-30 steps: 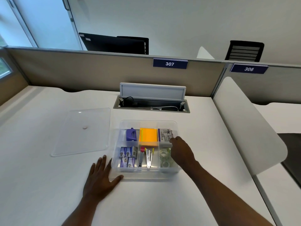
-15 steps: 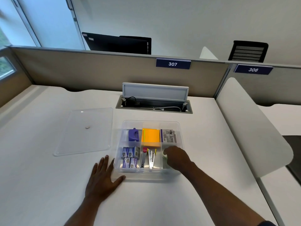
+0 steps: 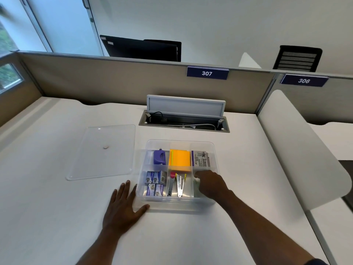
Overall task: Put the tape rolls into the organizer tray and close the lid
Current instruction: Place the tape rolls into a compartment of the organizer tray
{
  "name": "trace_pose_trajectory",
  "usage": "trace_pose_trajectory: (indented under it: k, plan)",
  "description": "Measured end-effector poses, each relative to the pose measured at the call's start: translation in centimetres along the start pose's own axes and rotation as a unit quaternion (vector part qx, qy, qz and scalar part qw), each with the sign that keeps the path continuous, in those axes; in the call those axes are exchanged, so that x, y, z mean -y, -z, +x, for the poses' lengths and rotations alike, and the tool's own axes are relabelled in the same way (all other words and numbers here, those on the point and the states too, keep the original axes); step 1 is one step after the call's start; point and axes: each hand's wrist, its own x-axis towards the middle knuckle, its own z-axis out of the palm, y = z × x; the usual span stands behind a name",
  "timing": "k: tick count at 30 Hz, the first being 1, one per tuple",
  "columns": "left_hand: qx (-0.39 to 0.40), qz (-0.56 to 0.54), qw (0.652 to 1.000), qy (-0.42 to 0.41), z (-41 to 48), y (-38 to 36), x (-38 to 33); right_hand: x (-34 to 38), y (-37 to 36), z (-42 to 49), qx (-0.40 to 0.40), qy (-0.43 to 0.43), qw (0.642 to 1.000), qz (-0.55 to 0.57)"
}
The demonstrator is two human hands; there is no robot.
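Note:
The clear organizer tray (image 3: 179, 141) stands open on the white desk. My right hand (image 3: 212, 185) reaches into its near right compartment, fingers curled down over the clear tape rolls (image 3: 196, 180). Only a sliver of a roll shows at my fingertips, and the hand hides whether it grips one. My left hand (image 3: 124, 207) lies flat on the desk at the tray's near left corner, fingers spread, thumb against the front wall. The clear lid (image 3: 107, 150) lies flat on the desk, left of the tray.
Other compartments hold a purple stapler (image 3: 159, 156), orange sticky notes (image 3: 180, 159), a printed packet (image 3: 200, 158), small staple boxes (image 3: 155, 182) and metal tools (image 3: 177, 185). An open cable hatch (image 3: 184, 121) sits behind the tray. A white side divider (image 3: 298, 150) bounds the desk on the right.
My right hand drew back from the far right compartment with the packet to the near right one, and now covers the tape rolls. My left hand and the lid stayed put.

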Motion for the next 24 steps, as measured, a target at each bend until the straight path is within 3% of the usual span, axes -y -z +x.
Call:
trace_pose_trajectory:
  k: [13, 24]
  plan:
    - [-0.005, 0.003, 1.0, -0.003, -0.1, 0.0, -0.1, -0.8, 0.2, -0.1, -0.018, 0.034, 0.997, -0.066]
    - [-0.002, 0.005, 1.0, 0.0, 0.0, 0.0, -0.1, -1.7, -0.2, 0.4, 0.051, 0.061, 0.995, -0.06]
